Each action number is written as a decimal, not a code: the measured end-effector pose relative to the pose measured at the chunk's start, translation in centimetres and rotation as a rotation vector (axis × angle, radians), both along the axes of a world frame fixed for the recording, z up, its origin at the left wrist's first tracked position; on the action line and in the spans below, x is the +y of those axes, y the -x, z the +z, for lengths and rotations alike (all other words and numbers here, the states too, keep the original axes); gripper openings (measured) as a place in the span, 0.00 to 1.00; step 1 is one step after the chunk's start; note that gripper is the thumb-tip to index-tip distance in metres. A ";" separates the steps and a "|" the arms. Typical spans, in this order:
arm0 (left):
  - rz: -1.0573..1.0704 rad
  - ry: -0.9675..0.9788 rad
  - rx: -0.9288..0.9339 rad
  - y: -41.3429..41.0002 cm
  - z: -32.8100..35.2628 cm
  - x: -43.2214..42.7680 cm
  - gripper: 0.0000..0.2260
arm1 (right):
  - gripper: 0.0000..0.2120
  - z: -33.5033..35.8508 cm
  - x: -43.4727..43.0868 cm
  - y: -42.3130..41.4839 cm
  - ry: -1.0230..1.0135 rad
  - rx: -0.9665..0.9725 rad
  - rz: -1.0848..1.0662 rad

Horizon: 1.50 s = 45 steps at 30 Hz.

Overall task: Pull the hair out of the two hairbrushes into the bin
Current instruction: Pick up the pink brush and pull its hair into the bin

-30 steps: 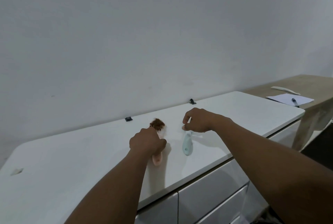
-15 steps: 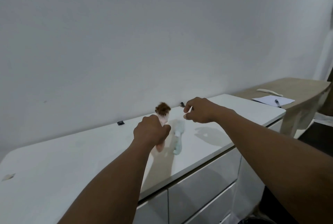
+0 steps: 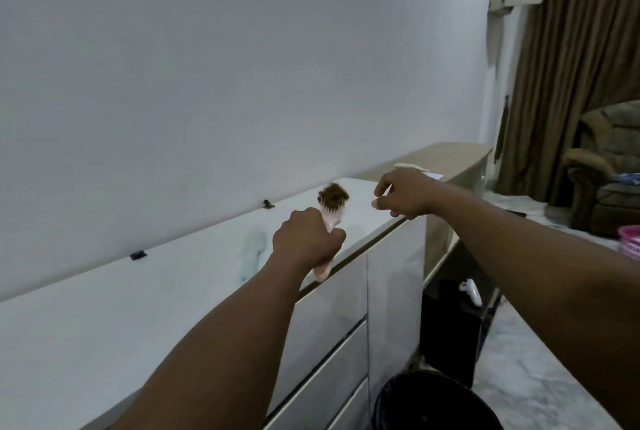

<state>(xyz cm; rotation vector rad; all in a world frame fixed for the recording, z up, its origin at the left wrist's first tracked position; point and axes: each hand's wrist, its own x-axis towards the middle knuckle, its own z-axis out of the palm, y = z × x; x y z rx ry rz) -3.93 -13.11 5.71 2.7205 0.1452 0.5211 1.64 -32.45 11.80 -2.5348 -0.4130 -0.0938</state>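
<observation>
My left hand [image 3: 306, 239] grips the handle of a pink hairbrush [image 3: 330, 215] and holds it upright above the front edge of the white cabinet top [image 3: 104, 308]. A brown clump of hair [image 3: 333, 195] fills its bristles. A pale blue hairbrush [image 3: 251, 253] lies blurred on the cabinet top, left of my left hand. My right hand [image 3: 405, 192] hovers to the right of the pink brush with fingers curled and nothing clearly in it. A black bin [image 3: 433, 402] with a liner stands on the floor at the bottom, below the cabinet's right end.
White drawer fronts [image 3: 332, 325] run below the cabinet top. A wooden desk [image 3: 450, 156] with paper adjoins on the right. A white object [image 3: 470, 291] sits under it. Brown curtain [image 3: 571, 66], an armchair [image 3: 606, 170] and a pink basket [image 3: 630, 242] are at far right.
My view has swung right and down, bringing the bin into sight. My left hand has lifted the pink brush off the top and carried it right; the blue brush stays lying behind.
</observation>
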 end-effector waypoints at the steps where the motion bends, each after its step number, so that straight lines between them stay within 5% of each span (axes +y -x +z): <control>1: -0.021 -0.005 0.008 -0.1 -0.4 -1.3 0.15 | 0.15 -0.5 -1.2 0.1 -0.005 0.006 -0.024; 13: -0.255 0.011 0.182 -2.7 -12.7 -11.6 0.22 | 0.22 -13.8 -10.7 -2.1 -0.234 0.256 -0.260; 21: -0.315 0.091 0.394 -4.5 -27.2 -13.5 0.15 | 0.32 -30.4 -11.0 -4.8 -0.401 0.462 -0.411; 27: -0.352 0.186 0.610 -5.2 -37.9 -13.6 0.12 | 0.17 -43.7 -11.3 -4.3 -0.555 0.616 -0.529; 32: -0.431 0.229 0.713 -7.0 -43.7 -13.6 0.12 | 0.18 -50.7 -11.9 -4.6 -0.772 0.701 -0.692; 39: -0.487 0.237 0.745 -7.6 -50.2 -12.6 0.13 | 0.14 -56.0 -13.3 -5.4 -0.937 0.895 -0.820; 45: -0.437 0.386 0.791 -10.1 -52.7 -14.7 0.12 | 0.06 -56.8 -13.3 -9.0 -0.893 0.808 -0.865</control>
